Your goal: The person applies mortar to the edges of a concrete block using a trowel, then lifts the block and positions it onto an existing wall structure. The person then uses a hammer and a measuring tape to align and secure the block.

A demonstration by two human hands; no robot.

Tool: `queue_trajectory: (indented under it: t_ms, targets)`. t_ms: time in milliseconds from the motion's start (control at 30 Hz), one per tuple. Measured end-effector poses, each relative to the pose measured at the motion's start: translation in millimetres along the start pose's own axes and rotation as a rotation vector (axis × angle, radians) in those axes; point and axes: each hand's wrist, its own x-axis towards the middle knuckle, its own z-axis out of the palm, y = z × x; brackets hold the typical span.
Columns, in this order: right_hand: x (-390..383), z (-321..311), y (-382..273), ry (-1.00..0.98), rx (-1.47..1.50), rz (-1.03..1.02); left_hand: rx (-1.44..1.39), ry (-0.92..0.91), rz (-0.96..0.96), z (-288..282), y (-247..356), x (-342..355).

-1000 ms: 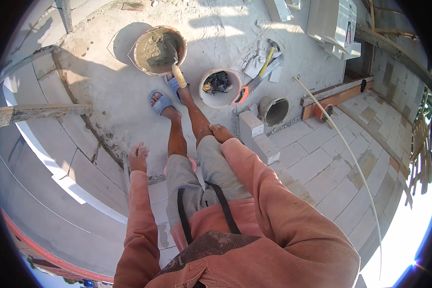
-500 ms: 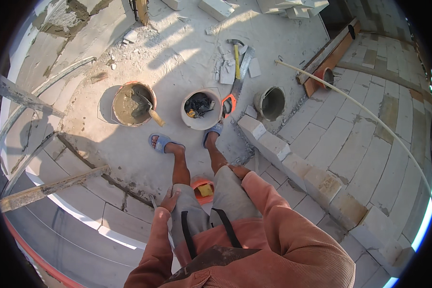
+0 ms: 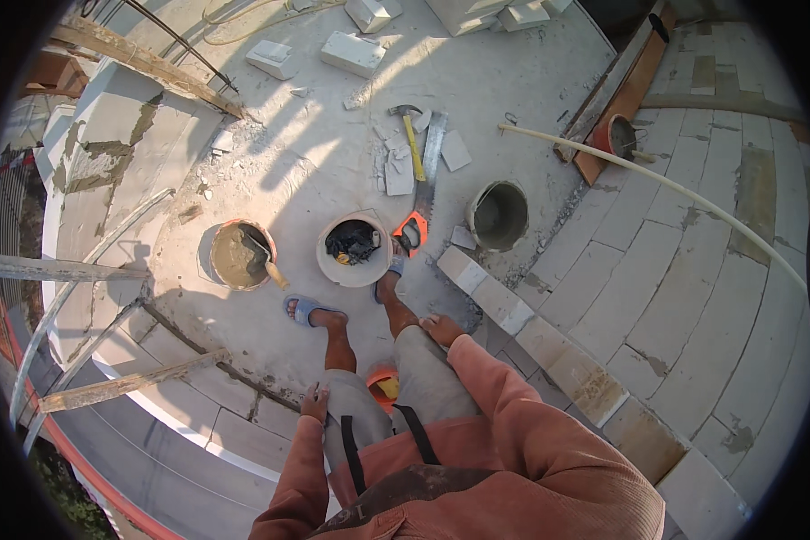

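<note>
Both hands are empty and well apart: left hand [image 3: 314, 402] rests flat on the left thigh with fingers spread, right hand [image 3: 443, 328] sits on the right knee, fingers loosely curled, gripping nothing. Person's standing on a concrete floor [image 3: 315, 171] in blue sandals.

Going left to right: far left there's a wooden plank [image 3: 126, 387] lying across the curved block wall edge. Then an orange-rimmed bucket of wet mortar [image 3: 241, 256] with a trowel [image 3: 267, 261] stuck in it, handle leaning out to the right. Right next to it, just ahead of the right foot, a white bucket [image 3: 355, 249] with dark stuff and tools inside. Touching its right side is a handsaw with an orange handle [image 3: 412, 231], blade pointing away, and a hammer with a yellow handle [image 3: 410, 133] lies beyond, among broken block pieces. Further right an empty grey bucket [image 3: 498, 215], a row of white blocks [image 3: 502, 301] by the right hand, then a long pale pipe [image 3: 657, 184] across the block paving
</note>
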Motion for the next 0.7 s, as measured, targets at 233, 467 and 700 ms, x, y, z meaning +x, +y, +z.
queue_trajectory:
  t_ms: [233, 467, 700]
  targets:
    - [13.5, -44.2, 28.1, 0.095, 0.079, -0.150, -0.580, 0.082, -0.187, -13.0, 68.1, -10.4]
    - [-1.7, -45.4, 33.0, 0.086, 0.297, 0.176, -0.407, 0.137, -0.192, -22.1, 95.3, -6.4]
    - [-6.9, -61.1, -2.4, 0.348, 0.004, 0.161, 0.169, 0.323, 0.086, -41.4, 128.6, 7.6]
